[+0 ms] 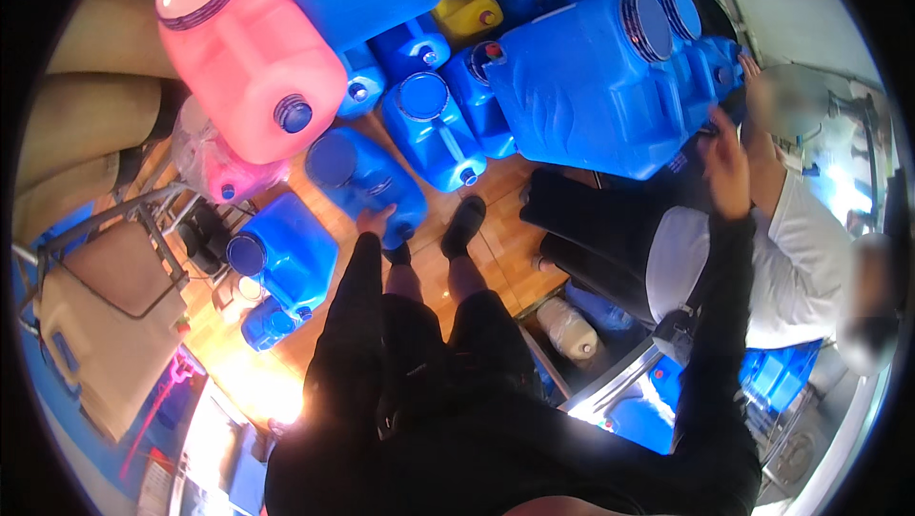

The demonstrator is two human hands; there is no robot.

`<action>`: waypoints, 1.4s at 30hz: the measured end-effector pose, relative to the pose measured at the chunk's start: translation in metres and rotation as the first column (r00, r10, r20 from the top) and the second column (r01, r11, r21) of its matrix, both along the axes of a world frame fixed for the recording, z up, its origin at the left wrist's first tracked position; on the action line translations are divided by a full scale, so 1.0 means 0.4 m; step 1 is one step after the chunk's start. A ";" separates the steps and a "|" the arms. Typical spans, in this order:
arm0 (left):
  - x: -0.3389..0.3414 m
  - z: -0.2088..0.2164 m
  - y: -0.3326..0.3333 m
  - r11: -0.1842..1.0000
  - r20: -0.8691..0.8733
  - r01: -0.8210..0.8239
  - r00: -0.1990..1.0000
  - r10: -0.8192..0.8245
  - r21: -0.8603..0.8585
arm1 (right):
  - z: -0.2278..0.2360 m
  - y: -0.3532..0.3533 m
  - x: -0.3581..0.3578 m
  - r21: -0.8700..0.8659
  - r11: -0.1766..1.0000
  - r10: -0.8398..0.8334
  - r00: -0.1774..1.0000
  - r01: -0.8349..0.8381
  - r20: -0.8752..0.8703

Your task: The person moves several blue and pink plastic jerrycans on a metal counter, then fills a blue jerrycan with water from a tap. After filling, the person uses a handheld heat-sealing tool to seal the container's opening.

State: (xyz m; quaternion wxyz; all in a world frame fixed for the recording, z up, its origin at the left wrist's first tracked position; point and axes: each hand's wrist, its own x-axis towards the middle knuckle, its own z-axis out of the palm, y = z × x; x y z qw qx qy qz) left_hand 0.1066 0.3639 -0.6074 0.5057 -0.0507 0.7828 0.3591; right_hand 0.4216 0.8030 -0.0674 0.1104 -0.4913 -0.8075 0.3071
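Note:
My left hand [376, 220] is at the near edge of a blue plastic jug [367, 178], fingers closed on it by the small dark spout cap. This jug has a wide round lid and stands on the floor in front of my feet. Out to the right, my right hand [728, 171] is raised with fingers apart and nothing in it. It is nearest a large blue drum [581, 87] and the arm of another person [801, 259] in a white top. Another blue jug [429, 130] stands just beyond the one I touch.
A big pink jug [253, 59] is at the upper left, above a plastic-wrapped pink container [224, 168]. More blue jugs [291, 244] stand at left on the tiled floor [496, 240]. A small yellow jug [465, 16] sits at the back. A folded chair [114, 278] is far left.

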 end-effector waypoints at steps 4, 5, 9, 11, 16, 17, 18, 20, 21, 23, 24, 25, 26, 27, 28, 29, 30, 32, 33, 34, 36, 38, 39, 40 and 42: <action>0.055 0.019 0.117 0.959 -0.258 0.164 0.940 -0.222 -0.231 | -0.066 -0.352 -0.006 -0.792 0.610 -0.260 0.950 0.023 -0.173; 0.070 0.026 0.120 0.960 -0.264 0.148 0.941 -0.211 -0.238 | -0.115 -0.447 -0.015 -0.900 0.422 -0.318 0.912 -0.109 -0.259; 0.058 0.030 0.005 0.972 -0.332 0.237 0.917 -0.223 0.002 | -0.271 -0.849 -0.028 -0.986 0.101 -0.348 0.933 0.136 0.093; 0.000 0.015 -0.093 0.965 -0.361 0.205 0.923 -0.135 0.161 | -0.311 -0.932 -0.005 -0.985 0.085 -0.163 0.978 0.149 0.134; -0.217 -0.007 -0.485 0.630 -0.590 -0.230 0.672 -0.448 -0.741 | -0.398 -0.925 0.094 -0.948 0.063 -0.441 0.861 0.311 0.253; -0.255 -0.010 -0.555 0.426 -0.438 -0.253 0.795 -0.420 -0.869 | -0.437 -0.899 0.114 -0.941 0.136 -0.484 0.850 0.309 0.209; -0.280 -0.030 -0.595 0.218 -0.359 -0.294 0.847 -0.393 -0.931 | -0.485 -0.864 0.133 -0.943 0.091 -0.590 0.780 0.320 0.208; -0.406 -0.048 -0.704 0.624 0.000 -0.019 1.000 0.031 -0.781 | -0.607 -0.822 0.144 -0.978 -0.027 -0.783 0.605 0.205 0.148; -0.412 -0.076 -0.715 0.628 -0.007 0.055 0.995 -0.097 -0.776 | -0.678 -0.799 0.130 -0.977 -0.118 -0.859 0.476 0.177 0.190; -0.437 -0.101 -0.751 0.684 0.072 0.200 0.975 -0.211 -0.702 | -0.835 -0.751 0.043 -0.950 -0.290 -0.778 0.550 0.114 0.303; -0.437 -0.121 -0.743 0.706 -0.044 0.166 0.962 -0.269 -0.688 | -0.906 -0.746 -0.026 -0.933 -0.359 -0.747 0.608 -0.026 0.270; -0.421 -0.125 -0.747 0.678 -0.019 0.201 0.953 -0.303 -0.707 | -0.970 -0.758 -0.110 -0.898 -0.353 -0.658 0.614 0.261 0.437; -0.396 -0.134 -0.731 0.744 -0.106 0.159 0.949 -0.295 -0.649 | -1.024 -0.776 -0.199 -0.854 -0.412 -0.586 0.625 0.318 0.515; -0.372 -0.138 -0.711 0.783 -0.139 0.138 0.951 -0.275 -0.607 | -1.077 -0.795 -0.302 -0.836 -0.450 -0.583 0.606 0.313 0.541; -0.346 -0.134 -0.692 0.809 -0.130 0.132 0.960 -0.249 -0.573 | -1.104 -0.842 -0.379 -0.988 0.100 -0.514 0.856 0.122 0.054; -0.320 -0.128 -0.663 0.819 -0.221 0.133 0.928 -0.301 -0.558 | -1.123 -0.876 -0.445 -0.947 0.319 -0.452 0.885 0.048 -0.108; -0.298 -0.118 -0.633 0.803 -0.211 0.166 0.917 -0.340 -0.573 | -1.139 -0.909 -0.511 -0.905 0.422 -0.496 0.848 0.049 -0.186; -0.261 -0.082 -0.582 0.947 -0.296 0.020 0.948 -0.120 -0.320 | -1.157 -0.926 -0.594 -0.937 -0.085 -0.879 0.417 0.339 0.230; -0.251 -0.068 -0.540 0.969 -0.252 -0.050 0.968 -0.013 -0.240 | -1.152 -0.928 -0.600 -0.940 -0.045 -0.853 0.477 0.338 0.212; -0.255 -0.052 -0.500 0.995 -0.269 -0.051 0.963 0.027 -0.084 | -1.147 -0.925 -0.602 -0.943 -0.002 -0.824 0.534 0.332 0.190; -0.277 -0.026 -0.426 0.997 -0.209 -0.039 0.977 0.051 0.064 | -1.138 -0.893 -0.579 -0.935 -0.050 -0.716 0.640 0.351 0.279; -0.315 -0.015 -0.359 0.974 -0.091 -0.150 0.982 0.166 0.167 | -1.139 -0.850 -0.527 -0.844 -0.214 -0.523 0.672 0.492 0.524; -0.336 -0.012 -0.337 0.974 -0.016 -0.183 0.982 0.187 0.131 | -1.141 -0.843 -0.485 -0.916 0.060 -0.378 0.859 0.396 0.347; -0.363 -0.013 -0.321 0.985 0.042 -0.150 0.988 0.147 0.082 | -1.142 -0.839 -0.425 -0.896 0.338 -0.182 0.954 0.287 0.237; -0.399 -0.013 -0.325 0.983 0.128 -0.172 0.978 0.164 0.057 | -1.175 -0.824 -0.306 -0.796 0.605 0.147 0.977 0.034 0.154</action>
